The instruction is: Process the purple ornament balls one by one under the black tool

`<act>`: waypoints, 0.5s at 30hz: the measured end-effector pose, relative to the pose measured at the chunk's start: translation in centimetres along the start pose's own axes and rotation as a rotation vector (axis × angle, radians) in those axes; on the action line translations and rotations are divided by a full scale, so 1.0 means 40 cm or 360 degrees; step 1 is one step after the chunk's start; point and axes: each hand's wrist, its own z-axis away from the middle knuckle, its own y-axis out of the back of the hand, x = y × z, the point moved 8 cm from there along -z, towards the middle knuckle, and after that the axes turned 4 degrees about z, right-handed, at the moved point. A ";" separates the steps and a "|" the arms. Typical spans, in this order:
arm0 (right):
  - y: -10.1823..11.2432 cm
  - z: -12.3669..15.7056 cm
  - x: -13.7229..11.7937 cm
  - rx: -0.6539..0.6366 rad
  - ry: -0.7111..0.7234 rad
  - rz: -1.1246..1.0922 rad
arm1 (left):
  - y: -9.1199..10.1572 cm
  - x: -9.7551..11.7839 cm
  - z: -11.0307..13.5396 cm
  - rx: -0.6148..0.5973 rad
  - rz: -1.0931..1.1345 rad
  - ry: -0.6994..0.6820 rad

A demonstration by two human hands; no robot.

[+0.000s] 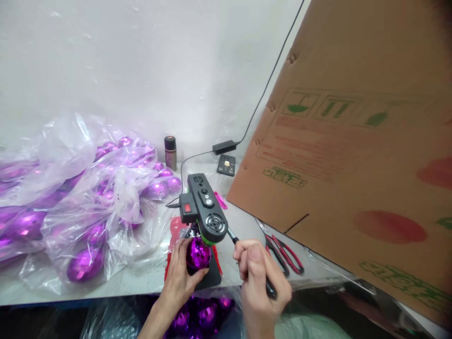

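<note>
My left hand (176, 275) curls around a shiny purple mirror-faceted ball (199, 254), fingers on its left side and thumb along the front. The ball sits under the front end of a black machine (208, 203) with round vents, buttons and a red switch. Where the ball meets the machine is partly hidden by its head. To the right, my right hand (259, 275) is closed around the black handle (271, 288) of a metal lever that runs up to the machine. A black base plate (212, 278) and a red sheet (174, 230) lie beneath.
Plastic bags (123, 197) of purple balls cover the left of the table. A large cardboard box (339, 155) leans in on the right, beside red-handled scissors (289, 256). Behind stand a small bottle (170, 155) and a power adapter (225, 147). More purple balls (206, 315) lie below the table edge.
</note>
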 end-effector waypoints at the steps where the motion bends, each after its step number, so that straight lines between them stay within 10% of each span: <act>1: -0.001 -0.003 -0.001 0.0011 -0.0026 0.0002 | 0.002 -0.002 -0.003 -0.0017 0.0039 0.0025; 15: -0.008 -0.025 -0.014 -0.0026 -0.0124 0.0099 | 0.000 0.004 -0.025 -0.0156 0.0072 0.0092</act>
